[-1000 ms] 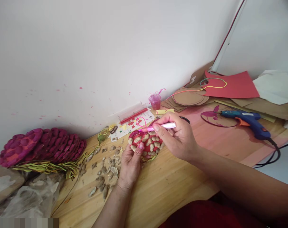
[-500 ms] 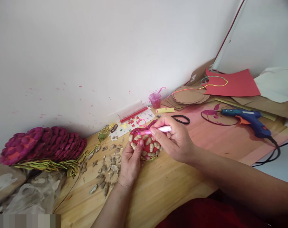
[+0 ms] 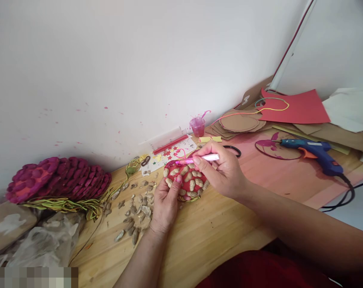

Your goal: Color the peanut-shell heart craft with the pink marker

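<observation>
Head view: what is held?

"One red disc studded with peanuts [image 3: 185, 186], gripped at its left side by the left hand [image 3: 166, 200]; one pink-and-white brush [image 3: 210, 157], pinched in the right hand [image 3: 224, 173]."

"Where placed?"

"Disc held over the table [image 3: 205, 232]; loose shells [image 3: 145, 211] scattered left, glue gun [image 3: 318, 148] laid right."

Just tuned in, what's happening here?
A person's left hand grips a red disc studded with peanuts, while the right hand holds a white-handled brush, its pink tip at the disc's upper edge. Magenta colour shows there; most of the peanuts in view are bare. Left of the hands leans a stack of magenta peanut-covered discs; a blue glue gun lies to the right.
</observation>
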Available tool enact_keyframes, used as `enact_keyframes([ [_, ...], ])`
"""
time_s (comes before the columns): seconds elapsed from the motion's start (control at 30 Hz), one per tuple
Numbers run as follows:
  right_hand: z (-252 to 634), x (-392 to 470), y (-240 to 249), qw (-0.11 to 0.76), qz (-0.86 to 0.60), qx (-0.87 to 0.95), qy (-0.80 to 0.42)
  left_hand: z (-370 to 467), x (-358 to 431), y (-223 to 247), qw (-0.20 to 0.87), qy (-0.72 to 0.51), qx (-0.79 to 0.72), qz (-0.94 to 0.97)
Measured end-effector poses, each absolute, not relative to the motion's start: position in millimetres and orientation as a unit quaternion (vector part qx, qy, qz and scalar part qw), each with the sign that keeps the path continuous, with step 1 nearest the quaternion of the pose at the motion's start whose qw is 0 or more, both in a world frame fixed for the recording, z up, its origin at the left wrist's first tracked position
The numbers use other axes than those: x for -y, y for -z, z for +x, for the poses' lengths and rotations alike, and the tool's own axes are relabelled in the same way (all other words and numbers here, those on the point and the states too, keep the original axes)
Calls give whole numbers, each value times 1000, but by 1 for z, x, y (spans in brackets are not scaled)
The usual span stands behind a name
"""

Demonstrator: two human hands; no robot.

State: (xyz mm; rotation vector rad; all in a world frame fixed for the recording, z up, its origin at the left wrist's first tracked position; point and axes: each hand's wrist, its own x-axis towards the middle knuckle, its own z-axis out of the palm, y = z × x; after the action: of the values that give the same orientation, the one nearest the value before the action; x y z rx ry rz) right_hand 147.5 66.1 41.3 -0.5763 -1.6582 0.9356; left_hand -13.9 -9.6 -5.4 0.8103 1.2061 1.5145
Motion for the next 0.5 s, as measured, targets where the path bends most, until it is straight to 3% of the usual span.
enact_keyframes([
  [0.5, 146, -67, -39, 532, -259, 694, -410, -14, 9, 7, 502, -630, -492, 330],
])
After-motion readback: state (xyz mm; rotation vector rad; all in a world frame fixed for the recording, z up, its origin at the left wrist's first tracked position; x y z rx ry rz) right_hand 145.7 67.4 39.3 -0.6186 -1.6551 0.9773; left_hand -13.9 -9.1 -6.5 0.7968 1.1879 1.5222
